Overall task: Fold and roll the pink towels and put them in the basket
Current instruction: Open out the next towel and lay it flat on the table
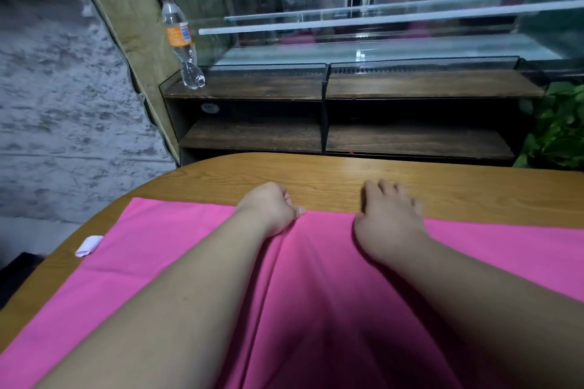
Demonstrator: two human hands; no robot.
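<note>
Behind the table (316, 174) stands a dark wooden shelf unit (410, 87) with a glass display case (379, 50) above it. A clear plastic bottle (181, 41) with an orange label leans at the left end of the top shelf. A rough grey wall (57, 104) fills the left side, and a green plant (559, 123) shows at the right edge.

1 pink towel (177, 240) lies spread across the near part of the light wooden table, its far edge running from left to right. A small white tag (89, 245) sticks out at its left edge. Both bare forearms reach forward over the cloth.

The left hand (271, 208) sits at the towel's far edge with its fingers curled in and its thumb pressed to the fabric, gripping the cloth there. The right hand (392, 218) is relaxed: its palm rests on the far edge of the towel and its fingers (somewhat blurred) stretch loosely onto the bare wood beyond. Between the 2 hands the towel is bunched into long soft creases that run back toward the person.
</note>
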